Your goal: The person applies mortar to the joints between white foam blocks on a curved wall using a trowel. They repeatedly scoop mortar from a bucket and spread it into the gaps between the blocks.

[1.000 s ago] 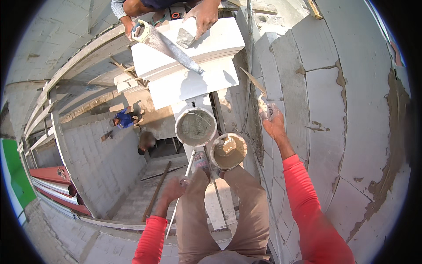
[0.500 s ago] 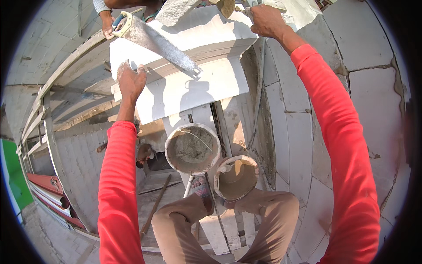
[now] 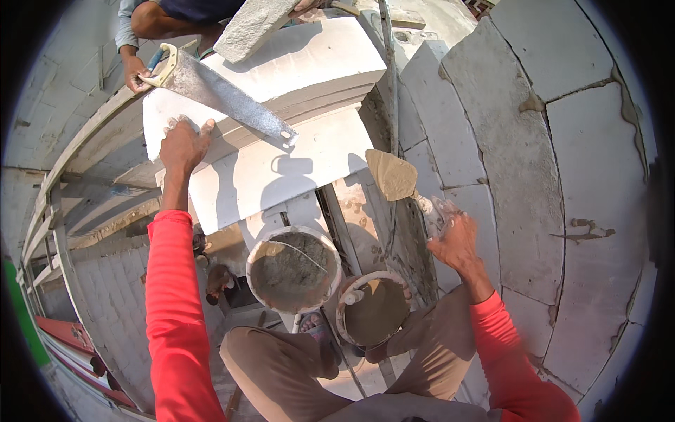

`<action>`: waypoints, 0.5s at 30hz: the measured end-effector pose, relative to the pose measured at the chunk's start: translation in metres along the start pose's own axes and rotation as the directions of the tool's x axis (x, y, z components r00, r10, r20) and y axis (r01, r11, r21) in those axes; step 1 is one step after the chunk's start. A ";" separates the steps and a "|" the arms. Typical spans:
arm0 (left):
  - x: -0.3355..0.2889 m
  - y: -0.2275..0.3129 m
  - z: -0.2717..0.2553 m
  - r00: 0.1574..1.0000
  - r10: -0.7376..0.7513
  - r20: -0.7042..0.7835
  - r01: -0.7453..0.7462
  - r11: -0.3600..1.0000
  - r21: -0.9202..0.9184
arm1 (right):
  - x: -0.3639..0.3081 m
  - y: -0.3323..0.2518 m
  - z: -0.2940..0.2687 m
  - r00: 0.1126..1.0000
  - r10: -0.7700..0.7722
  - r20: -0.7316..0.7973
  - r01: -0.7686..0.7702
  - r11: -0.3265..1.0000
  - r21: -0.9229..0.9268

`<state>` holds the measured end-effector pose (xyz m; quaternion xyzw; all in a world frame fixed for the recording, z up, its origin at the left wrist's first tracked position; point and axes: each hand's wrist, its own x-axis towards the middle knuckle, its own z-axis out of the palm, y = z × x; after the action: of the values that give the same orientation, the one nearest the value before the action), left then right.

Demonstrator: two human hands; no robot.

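Observation:
In my right hand [image 3: 453,232] is a trowel [image 3: 391,174], its handle in my closed fingers and its mortar-smeared blade pointing to the far left, over the gap beside the wall. My left hand [image 3: 184,144] rests on the near left edge of a stack of white blocks [image 3: 309,60], fingers apart. Just beyond it a handsaw [image 3: 218,95] lies slanting across the blocks; a co-worker's hand [image 3: 133,74] is at its handle. A rough grey block piece [image 3: 254,28] sits on top, touched by a co-worker's other hand [image 3: 306,5].
Between my legs and the blocks stand a bucket of grey mortar [image 3: 294,271] and a smaller bucket of murky liquid [image 3: 376,309] with a scoop-like thing in it. A block wall [image 3: 513,162] rises on the right. Below left are wooden rails [image 3: 56,211] and another person [image 3: 219,280] lower down.
My right hand has drawn back toward me from the far end of the wall, bringing the trowel into plain view. My left hand stays on the blocks. The whole view has shifted.

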<state>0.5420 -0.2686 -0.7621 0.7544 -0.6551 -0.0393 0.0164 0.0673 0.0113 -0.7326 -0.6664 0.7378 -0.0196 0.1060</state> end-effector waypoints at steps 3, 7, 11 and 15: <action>0.006 0.001 -0.012 0.999 0.028 0.027 -0.030 0.997 0.073 | -0.002 0.009 0.027 0.991 0.096 0.099 -0.108 0.986 0.125; 0.012 0.008 -0.014 0.998 0.056 0.023 -0.059 0.986 0.155 | -0.003 0.012 0.027 1.000 0.007 -0.006 -0.006 0.984 0.177; 0.023 0.013 -0.015 0.997 0.053 0.062 -0.064 0.976 0.206 | -0.006 0.009 0.018 0.988 0.058 0.143 -0.084 0.979 0.185; 0.035 0.016 -0.025 0.986 0.076 0.151 -0.108 0.970 0.218 | -0.009 0.000 0.020 0.952 0.104 0.289 -0.151 0.978 0.144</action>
<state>0.5328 -0.3067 -0.7371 0.7153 -0.6892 -0.0177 -0.1140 0.0715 0.0220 -0.7505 -0.6022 0.7528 0.0212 0.2648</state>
